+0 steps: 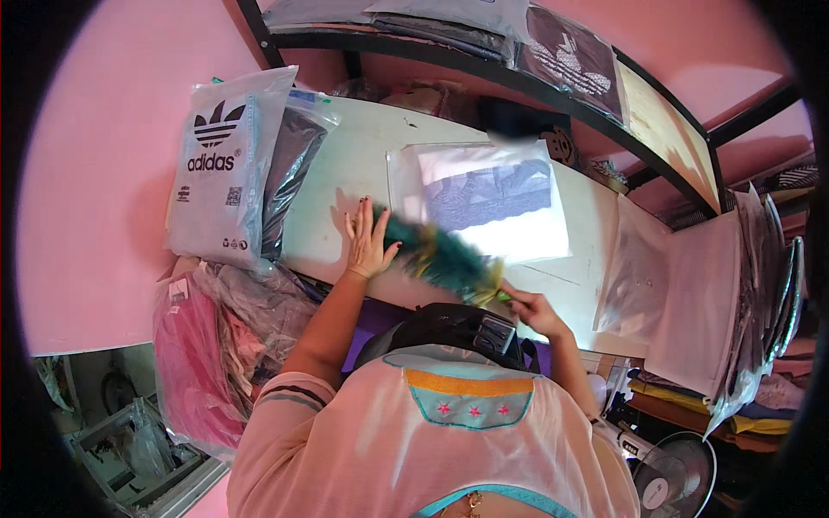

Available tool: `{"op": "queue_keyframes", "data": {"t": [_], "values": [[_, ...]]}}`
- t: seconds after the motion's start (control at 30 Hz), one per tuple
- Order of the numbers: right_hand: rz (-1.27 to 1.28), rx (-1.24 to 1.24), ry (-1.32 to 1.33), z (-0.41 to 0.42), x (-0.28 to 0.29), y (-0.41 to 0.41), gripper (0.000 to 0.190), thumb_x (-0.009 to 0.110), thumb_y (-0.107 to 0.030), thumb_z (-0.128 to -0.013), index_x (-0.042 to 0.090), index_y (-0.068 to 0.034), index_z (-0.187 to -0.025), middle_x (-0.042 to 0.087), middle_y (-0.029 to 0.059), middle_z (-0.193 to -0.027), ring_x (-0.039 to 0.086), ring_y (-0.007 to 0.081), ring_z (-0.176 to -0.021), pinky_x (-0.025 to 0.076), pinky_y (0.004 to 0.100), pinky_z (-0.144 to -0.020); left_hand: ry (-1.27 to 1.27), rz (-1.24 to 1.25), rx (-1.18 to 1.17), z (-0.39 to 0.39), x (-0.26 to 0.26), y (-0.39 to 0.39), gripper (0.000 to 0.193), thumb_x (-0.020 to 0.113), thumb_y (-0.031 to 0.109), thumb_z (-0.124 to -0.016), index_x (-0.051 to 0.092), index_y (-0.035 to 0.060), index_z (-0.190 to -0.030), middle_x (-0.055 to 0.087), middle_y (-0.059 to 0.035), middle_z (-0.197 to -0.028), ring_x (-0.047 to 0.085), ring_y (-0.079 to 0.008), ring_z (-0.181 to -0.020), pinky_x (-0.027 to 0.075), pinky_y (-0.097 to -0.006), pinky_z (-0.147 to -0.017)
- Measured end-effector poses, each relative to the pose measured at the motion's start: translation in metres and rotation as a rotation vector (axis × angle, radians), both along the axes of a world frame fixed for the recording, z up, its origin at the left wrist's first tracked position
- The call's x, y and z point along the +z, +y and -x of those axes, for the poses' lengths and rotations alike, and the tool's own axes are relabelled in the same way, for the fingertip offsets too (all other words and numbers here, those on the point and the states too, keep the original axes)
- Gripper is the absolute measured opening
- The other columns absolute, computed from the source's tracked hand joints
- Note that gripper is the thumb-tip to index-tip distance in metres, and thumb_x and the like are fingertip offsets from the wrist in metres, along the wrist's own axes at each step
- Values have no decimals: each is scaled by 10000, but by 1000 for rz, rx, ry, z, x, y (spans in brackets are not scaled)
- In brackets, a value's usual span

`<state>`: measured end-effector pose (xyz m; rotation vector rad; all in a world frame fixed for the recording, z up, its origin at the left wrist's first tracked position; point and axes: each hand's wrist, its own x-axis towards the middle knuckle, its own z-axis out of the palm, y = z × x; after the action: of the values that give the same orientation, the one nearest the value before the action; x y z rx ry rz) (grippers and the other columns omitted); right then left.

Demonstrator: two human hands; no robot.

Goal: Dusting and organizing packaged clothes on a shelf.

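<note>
My right hand (537, 312) grips the green handle of a fluffy duster (437, 252), dark green with yellow patches and blurred. Its head slants up and left over the white tabletop (350, 149). At the duster's far end is my left hand (369, 243), fingers spread and palm down; whether it touches the fibres or only the table I cannot tell. Just beyond the duster lies a clear plastic bag (489, 194) with a blue-grey lace garment on a bright white backing.
Adidas-printed bagged clothes (217, 168) lean at the left, above pink bagged garments (201, 362). Plastic-wrapped packs (693, 298) stand along the right. A black-framed shelf (421, 48) spans the back. An electric fan (670, 479) is at lower right.
</note>
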<state>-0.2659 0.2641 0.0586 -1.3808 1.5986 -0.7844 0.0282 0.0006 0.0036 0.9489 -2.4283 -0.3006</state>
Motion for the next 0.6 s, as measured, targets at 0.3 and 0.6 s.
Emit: {"op": "queue_keyframes", "data": {"t": [0.3, 0.6], "values": [[176, -244, 561, -15, -8, -18, 503, 596, -141, -828, 484, -223, -1311, 593, 133, -734, 602, 342, -693, 503, 423, -629, -369, -69, -226, 17, 17, -2, 603, 590, 399, -803, 407, 252, -1358, 270, -85, -1471, 223, -255, -1371, 109, -568, -1089], [160, -525, 624, -3, -5, -34, 493, 591, -163, -829, 486, -225, -1307, 609, 185, -722, 602, 372, -648, 481, 457, -584, -282, -74, -181, 20, 17, -3, 527, 583, 331, -812, 466, 264, -1320, 377, -25, -1417, 311, -209, -1329, 159, -542, -1080]]}}
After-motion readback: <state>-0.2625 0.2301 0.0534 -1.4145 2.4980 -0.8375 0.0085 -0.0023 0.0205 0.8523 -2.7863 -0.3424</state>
